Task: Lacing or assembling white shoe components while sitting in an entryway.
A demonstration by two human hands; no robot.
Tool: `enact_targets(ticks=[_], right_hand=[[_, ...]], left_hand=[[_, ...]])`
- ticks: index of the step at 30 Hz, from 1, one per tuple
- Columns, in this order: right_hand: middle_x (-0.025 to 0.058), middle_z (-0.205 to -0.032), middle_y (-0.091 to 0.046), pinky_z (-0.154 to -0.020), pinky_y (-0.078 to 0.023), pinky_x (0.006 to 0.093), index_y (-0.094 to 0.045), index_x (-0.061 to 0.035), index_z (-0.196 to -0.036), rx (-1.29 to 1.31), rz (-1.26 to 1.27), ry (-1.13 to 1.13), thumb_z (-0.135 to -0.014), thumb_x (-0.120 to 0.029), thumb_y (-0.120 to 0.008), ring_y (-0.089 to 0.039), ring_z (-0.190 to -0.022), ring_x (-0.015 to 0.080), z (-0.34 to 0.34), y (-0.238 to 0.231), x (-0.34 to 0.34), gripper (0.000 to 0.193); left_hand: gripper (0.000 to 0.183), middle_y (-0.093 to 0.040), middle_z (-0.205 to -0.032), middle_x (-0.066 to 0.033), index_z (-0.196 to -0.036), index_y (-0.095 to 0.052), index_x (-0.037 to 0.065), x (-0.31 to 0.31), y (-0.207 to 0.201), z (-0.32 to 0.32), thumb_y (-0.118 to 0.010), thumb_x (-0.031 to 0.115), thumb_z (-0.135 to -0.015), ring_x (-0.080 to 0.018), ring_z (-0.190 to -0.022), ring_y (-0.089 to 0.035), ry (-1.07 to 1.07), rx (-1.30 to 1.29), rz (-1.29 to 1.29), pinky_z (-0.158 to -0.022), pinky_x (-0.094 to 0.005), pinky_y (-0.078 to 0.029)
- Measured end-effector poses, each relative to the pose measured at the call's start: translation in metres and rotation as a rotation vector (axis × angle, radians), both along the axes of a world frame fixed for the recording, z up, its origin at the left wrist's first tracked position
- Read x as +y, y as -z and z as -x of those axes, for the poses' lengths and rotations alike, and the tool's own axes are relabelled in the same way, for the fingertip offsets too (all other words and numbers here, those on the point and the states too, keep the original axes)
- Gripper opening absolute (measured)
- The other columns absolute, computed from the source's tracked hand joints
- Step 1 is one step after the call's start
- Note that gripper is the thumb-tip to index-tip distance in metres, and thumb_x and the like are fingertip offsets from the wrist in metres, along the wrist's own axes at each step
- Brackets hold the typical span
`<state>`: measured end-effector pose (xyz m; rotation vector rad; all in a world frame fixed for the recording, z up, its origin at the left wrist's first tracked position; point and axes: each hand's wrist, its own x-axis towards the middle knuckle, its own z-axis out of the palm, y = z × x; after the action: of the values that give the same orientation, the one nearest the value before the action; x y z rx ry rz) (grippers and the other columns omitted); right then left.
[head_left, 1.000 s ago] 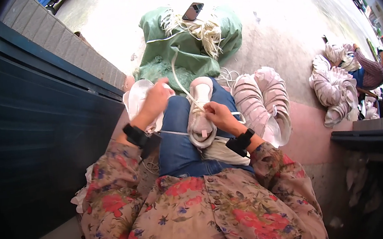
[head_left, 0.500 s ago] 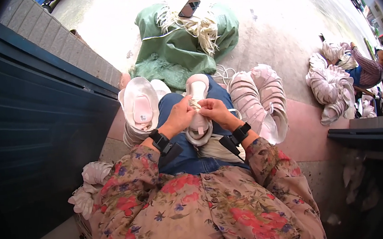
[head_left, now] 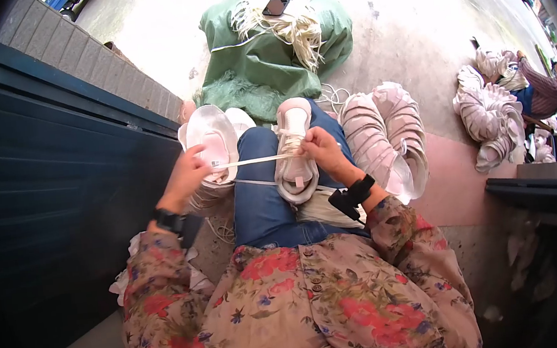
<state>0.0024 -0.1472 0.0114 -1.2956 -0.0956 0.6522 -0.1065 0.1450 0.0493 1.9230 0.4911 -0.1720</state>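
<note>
A pale pink-and-white shoe [head_left: 295, 147] lies lengthwise on my lap, its toe pointing away from me. Cream lacing crosses its upper part. My left hand [head_left: 190, 174] is out to the left with fingers pinched on a cream shoelace [head_left: 250, 162], which runs taut across my thigh to the shoe. At the shoe's right side, my right hand [head_left: 324, 149] has its fingers closed by the lacing; exactly what they grip is hidden. Another lace strand hangs slack over my left thigh.
Stacked pink-white shoe pieces [head_left: 375, 134] stand right of my knees, more [head_left: 211, 137] to the left. Ahead, a green sack [head_left: 248, 63] bears cream laces and a phone [head_left: 278, 2]. A dark blue panel [head_left: 71, 180] stands left. A person [head_left: 546, 94] sits far right beside more shoe stacks.
My left hand has moved from the shoe out to the left, drawing the lace straight. My right hand has stayed by the lacing, a little to the right of its earlier place.
</note>
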Motion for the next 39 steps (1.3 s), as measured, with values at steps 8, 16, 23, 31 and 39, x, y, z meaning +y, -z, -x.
enact_targets(ticks=[8,16,23,31,39], right_hand=[[0.0001,-0.054,-0.037,-0.059,-0.042,0.0295,-0.039,-0.0082,-0.071,0.023,-0.303,0.599,-0.080,-0.002,-0.042,-0.039,-0.051,0.0112,-0.054,-0.027,-0.166,0.012],[0.0098,-0.085,-0.056,-0.067,-0.044,0.0332,-0.051,-0.0015,-0.097,0.133,0.242,1.335,-0.081,-0.006,-0.046,-0.055,-0.071,0.0167,-0.027,0.015,-0.342,0.017],[0.0177,-0.094,-0.057,-0.080,-0.042,0.0358,-0.055,-0.0005,-0.099,-0.509,0.780,0.269,-0.079,-0.008,-0.051,-0.055,-0.091,0.0296,-0.003,0.005,-0.115,0.021],[0.0149,-0.078,-0.057,-0.070,-0.042,0.0414,-0.050,-0.0019,-0.095,-1.023,0.809,-0.267,-0.076,-0.007,-0.048,-0.055,-0.079,0.0312,0.009,0.002,-0.027,0.020],[0.0136,-0.068,-0.058,-0.055,-0.045,0.0392,-0.055,-0.0047,-0.088,-1.083,0.925,-0.332,-0.080,-0.021,-0.051,-0.057,-0.063,0.0297,0.005,-0.006,-0.027,0.019]], left_hand=[[0.039,-0.052,-0.065,-0.0017,-0.104,-0.054,0.000,0.156,-0.010,0.106,-0.057,-0.004,-0.065,-0.0115,-0.060,-0.051,-0.366,0.266,-0.393,-0.056,-0.0239,-0.042],[0.029,-0.060,-0.076,-0.0113,-0.096,-0.058,-0.001,0.171,0.047,0.117,-0.060,0.004,-0.067,-0.0214,-0.071,-0.059,-0.276,0.170,-0.660,-0.068,-0.0298,-0.046],[0.018,-0.060,-0.080,-0.0160,-0.090,-0.061,0.001,-0.005,0.021,-0.022,-0.049,0.008,-0.078,-0.0306,-0.078,-0.057,0.193,-0.304,-0.591,-0.071,-0.0366,-0.044],[0.023,-0.060,-0.075,-0.0164,-0.087,-0.057,-0.001,-0.114,0.039,-0.058,-0.050,0.020,-0.083,-0.0286,-0.070,-0.057,0.368,-0.167,-0.298,-0.064,-0.0342,-0.045],[0.019,-0.059,-0.068,-0.0135,-0.076,-0.057,0.000,-0.116,0.020,-0.056,-0.058,0.020,-0.075,-0.0316,-0.069,-0.056,0.448,-0.019,-0.211,-0.060,-0.0375,-0.045]])
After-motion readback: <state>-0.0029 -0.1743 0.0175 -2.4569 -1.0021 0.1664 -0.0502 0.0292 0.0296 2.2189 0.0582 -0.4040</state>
